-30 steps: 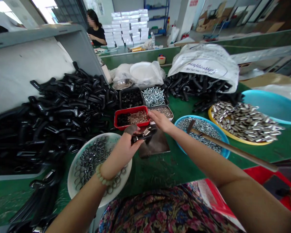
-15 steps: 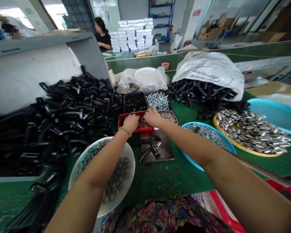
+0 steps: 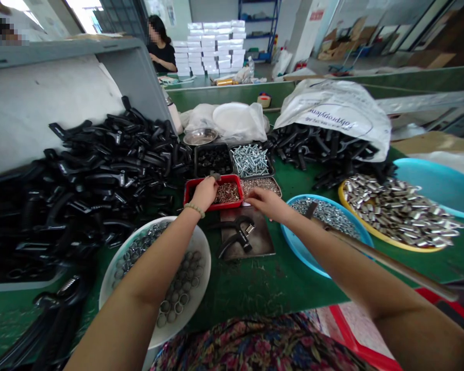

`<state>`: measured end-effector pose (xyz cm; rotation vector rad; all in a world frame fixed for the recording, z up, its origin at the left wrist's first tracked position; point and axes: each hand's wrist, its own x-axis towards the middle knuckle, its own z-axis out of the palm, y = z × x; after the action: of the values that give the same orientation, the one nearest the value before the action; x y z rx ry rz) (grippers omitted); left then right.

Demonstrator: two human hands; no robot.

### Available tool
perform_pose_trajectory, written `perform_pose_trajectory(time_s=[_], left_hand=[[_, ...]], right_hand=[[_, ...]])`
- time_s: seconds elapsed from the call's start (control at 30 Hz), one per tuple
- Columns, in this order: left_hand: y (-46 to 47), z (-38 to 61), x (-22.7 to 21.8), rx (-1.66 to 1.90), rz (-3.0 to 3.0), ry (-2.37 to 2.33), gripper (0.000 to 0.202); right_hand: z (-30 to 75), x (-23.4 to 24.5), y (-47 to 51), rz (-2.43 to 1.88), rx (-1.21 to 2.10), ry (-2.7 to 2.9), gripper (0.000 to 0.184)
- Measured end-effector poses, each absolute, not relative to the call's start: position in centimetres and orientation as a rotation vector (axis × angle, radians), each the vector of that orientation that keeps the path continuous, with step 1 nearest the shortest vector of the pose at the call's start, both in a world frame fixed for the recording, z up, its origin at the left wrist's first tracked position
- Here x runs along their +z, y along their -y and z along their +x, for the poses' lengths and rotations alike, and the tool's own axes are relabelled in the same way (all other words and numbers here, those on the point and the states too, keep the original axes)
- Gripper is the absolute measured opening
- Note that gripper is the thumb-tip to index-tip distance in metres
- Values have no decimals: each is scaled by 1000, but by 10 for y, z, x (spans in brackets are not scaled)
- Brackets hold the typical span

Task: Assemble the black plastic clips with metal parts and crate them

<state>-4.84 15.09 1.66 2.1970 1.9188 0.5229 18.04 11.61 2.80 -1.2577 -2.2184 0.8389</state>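
Observation:
My left hand [image 3: 203, 192] reaches into the red tray [image 3: 212, 206], over its dark left half, fingers curled with a small dark piece at the tips. My right hand [image 3: 265, 201] hovers at the tray's right edge, above the metal plate [image 3: 261, 243], fingers bent downward; what they hold, if anything, is hidden. A black handle assembly [image 3: 234, 234] lies on the metal plate, untouched. The red tray also holds coppery springs [image 3: 227, 193].
Black handles are piled at left [image 3: 93, 170] and under a white sack [image 3: 332, 111]. Trays of screws [image 3: 249, 159] and black parts [image 3: 213, 158] sit behind. A white bowl of rings [image 3: 170, 288], blue bowl of nuts [image 3: 325, 216], yellow bowl of metal sleeves [image 3: 398, 208], and a hammer handle [image 3: 386, 263] surround. A person sits far back.
A second ago my left hand held the black handle assembly; it now lies on the plate. Both hands went to the red tray, and my right hand has since drawn back toward the plate.

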Motion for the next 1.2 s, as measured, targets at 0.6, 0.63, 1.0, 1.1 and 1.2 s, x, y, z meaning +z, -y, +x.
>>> perform_pose_trajectory(time_s=[0.6, 0.63, 1.0, 1.1, 1.2], left_hand=[[-32, -6, -3, 991, 1582, -1406, 28], [-32, -4, -5, 977, 1602, -1410, 30], [-28, 3, 7, 662, 2089, -1456, 31], [-25, 3, 10, 472, 2201, -1469, 30], [-19, -2, 5, 450, 2286, -1427, 32]], right_hand=[[196, 2, -58, -1325, 218, 2696, 21], [195, -1, -54, -1283, 103, 2755, 22], [296, 5, -35, -1827, -161, 2453, 37], [331, 2, -37, -2047, -216, 2457, 31], [342, -4, -42, -2104, -233, 2472, 36]])
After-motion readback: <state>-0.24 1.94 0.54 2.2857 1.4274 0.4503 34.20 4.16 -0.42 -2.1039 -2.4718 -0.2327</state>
